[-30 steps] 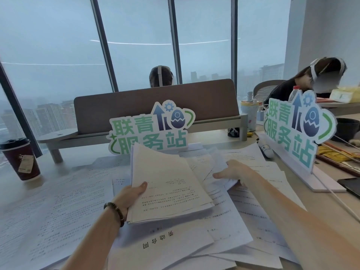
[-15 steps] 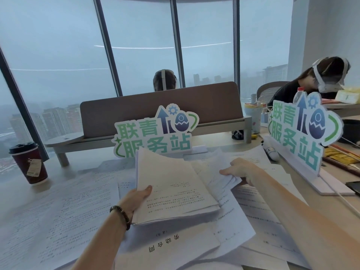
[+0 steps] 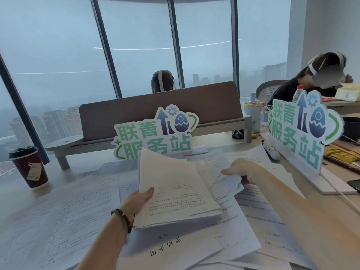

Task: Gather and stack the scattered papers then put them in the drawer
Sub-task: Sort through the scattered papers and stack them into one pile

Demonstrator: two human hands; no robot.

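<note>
Left hand grips stack | right hand pinches loose sheets | risk: sheets crumple or slip, fanning stack

Ahead of the left hand, a green-lettered sign stands upright, with a brown desk divider just behind it closing off the far side. To that hand's left the desk lies low under flat loose sheets as far as a lidded coffee cup, well apart. To the right of the right hand, a second upright sign walls that flank; a white marker lies at its base. Between the signs, only flat papers.
</note>
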